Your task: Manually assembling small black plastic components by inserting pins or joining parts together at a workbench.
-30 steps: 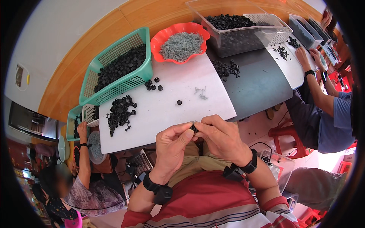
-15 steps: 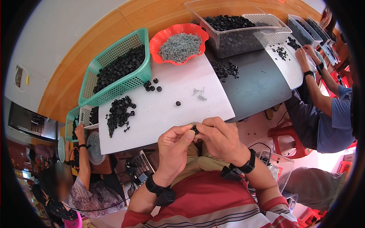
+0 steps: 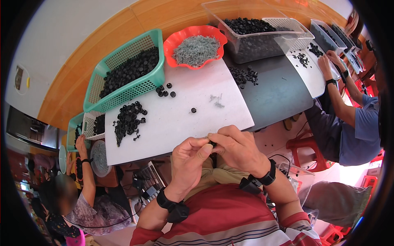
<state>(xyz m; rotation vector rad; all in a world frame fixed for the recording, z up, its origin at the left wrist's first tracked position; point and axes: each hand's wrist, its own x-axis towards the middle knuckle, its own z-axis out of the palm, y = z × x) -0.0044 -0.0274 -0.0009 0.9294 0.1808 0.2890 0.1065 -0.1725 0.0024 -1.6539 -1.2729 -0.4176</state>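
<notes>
Over the near edge of the white tabletop (image 3: 180, 135), my left hand (image 3: 188, 160) and my right hand (image 3: 239, 149) meet fingertip to fingertip. Between their thumbs and index fingers they pinch a small round black plastic part (image 3: 212, 143), mostly covered by the fingers. A single black cap (image 3: 193, 110) lies just beyond my hands. Farther right is a little heap of thin silver screws (image 3: 217, 101). To the left spreads a pile of black caps (image 3: 129, 119), with a few more loose caps (image 3: 165, 93) by the basket.
A green basket (image 3: 135, 92) of black caps and a red scalloped bowl (image 3: 168, 53) of screws stand along the back. A clear bin (image 3: 262, 45) of black parts sits beyond the dark table (image 3: 283, 96). Co-workers' hands are busy at far left (image 3: 81, 143) and far right (image 3: 324, 65).
My fingers have closed farther over the black part, so less of it shows. The view has shifted slightly; the piles on the tabletop look the same.
</notes>
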